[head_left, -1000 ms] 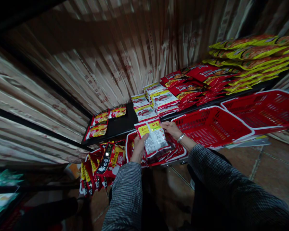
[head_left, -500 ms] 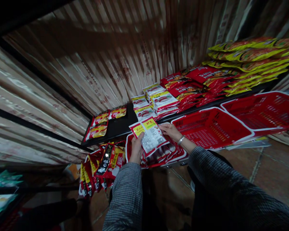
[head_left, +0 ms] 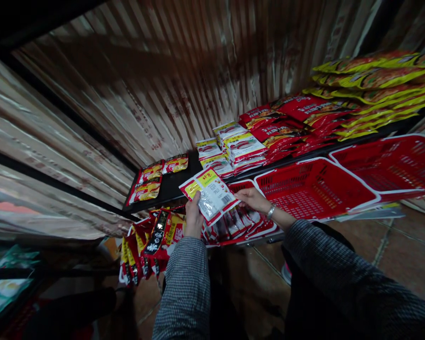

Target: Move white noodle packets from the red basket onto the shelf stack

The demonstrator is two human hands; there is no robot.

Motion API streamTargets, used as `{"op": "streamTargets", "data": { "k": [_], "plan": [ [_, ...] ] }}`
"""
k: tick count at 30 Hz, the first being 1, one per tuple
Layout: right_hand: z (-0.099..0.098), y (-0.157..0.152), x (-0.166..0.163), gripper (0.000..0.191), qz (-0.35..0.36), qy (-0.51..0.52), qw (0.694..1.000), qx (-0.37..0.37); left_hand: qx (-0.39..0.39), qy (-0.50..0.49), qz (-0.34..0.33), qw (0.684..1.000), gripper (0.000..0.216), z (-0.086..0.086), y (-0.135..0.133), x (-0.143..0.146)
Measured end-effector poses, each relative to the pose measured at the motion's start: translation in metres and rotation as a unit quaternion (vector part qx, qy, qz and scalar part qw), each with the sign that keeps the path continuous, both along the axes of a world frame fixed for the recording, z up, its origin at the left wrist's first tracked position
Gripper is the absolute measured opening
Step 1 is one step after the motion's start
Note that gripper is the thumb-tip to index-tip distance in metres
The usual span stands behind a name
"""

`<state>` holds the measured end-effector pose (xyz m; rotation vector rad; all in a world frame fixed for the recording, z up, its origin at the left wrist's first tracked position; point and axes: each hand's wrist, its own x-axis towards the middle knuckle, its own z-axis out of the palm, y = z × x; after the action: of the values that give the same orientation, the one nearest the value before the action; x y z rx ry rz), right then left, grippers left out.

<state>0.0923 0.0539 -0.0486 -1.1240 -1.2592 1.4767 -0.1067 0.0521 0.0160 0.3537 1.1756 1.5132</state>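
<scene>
Plastic packet point(head_left: 209, 196) pinched by my left hand point(head_left: 193, 221) and right hand point(head_left: 252, 198), label up, likely for reading. Basket point(head_left: 244, 238) sits below.

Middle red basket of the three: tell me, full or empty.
Empty. The middle red basket shows only bare mesh floor. The left hand and right hand hold a white packet beside it.
</scene>
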Motion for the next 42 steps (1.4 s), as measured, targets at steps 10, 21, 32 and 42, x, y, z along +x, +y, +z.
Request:
{"op": "streamTargets", "data": {
  "k": [10, 21, 32, 42],
  "plan": [
    [0.016, -0.011, 0.003, 0.037, 0.025, 0.06, 0.998, -0.001, 0.024, 0.015, -0.054, 0.998, 0.024, -0.017, -0.002, 0.0],
    [0.026, -0.001, 0.038, 0.033, -0.003, 0.159, 0.986, -0.057, 0.059, -0.009, -0.159, 0.985, 0.044, -0.005, -0.001, -0.021],
    [0.041, -0.013, 0.052, 0.03, 0.112, 0.047, 0.991, -0.06, 0.062, 0.195, -0.224, 0.953, 0.043, -0.018, 0.001, -0.014],
    [0.039, -0.011, 0.05, 0.029, 0.13, 0.053, 0.988, -0.059, 0.061, 0.197, -0.187, 0.961, 0.034, -0.012, -0.003, -0.003]
  ]
}}
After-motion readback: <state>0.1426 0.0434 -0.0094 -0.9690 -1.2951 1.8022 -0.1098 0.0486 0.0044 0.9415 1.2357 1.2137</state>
